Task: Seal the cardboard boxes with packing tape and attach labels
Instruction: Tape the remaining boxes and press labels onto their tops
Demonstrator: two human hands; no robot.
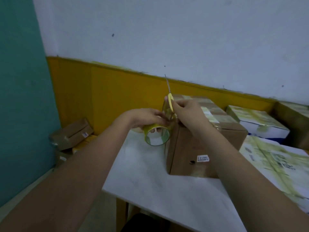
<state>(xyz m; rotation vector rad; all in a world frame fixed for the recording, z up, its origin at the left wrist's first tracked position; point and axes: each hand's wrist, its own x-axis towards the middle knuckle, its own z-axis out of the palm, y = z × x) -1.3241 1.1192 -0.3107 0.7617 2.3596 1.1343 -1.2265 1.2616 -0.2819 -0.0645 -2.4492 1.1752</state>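
- While the left hand [147, 117] curls round the tape roll [157, 135] and holds it just off the near top corner of the brown cardboard box [200, 148], the right hand [189, 114] grips yellow-handled scissors [170, 101], blades pointing up and away.
- Between the hands a strip of clear yellowish tape [167, 113] runs from the roll up toward the box top; the scissors sit right at it, so I'd judge the cut is the step in hand.
- That box stands on the white table [150, 173], flaps closed, tape bands already showing across its top, a small printed sticker [203, 158] low on its near side. What is inside cannot be seen.
- To the right lie several white boxes [257, 124], shut and streaked with tape, so they look sealed; whether each has its label I cannot tell.
- On the floor at left sit more brown cartons [71, 133], closed, contents hidden; these may be left to do.
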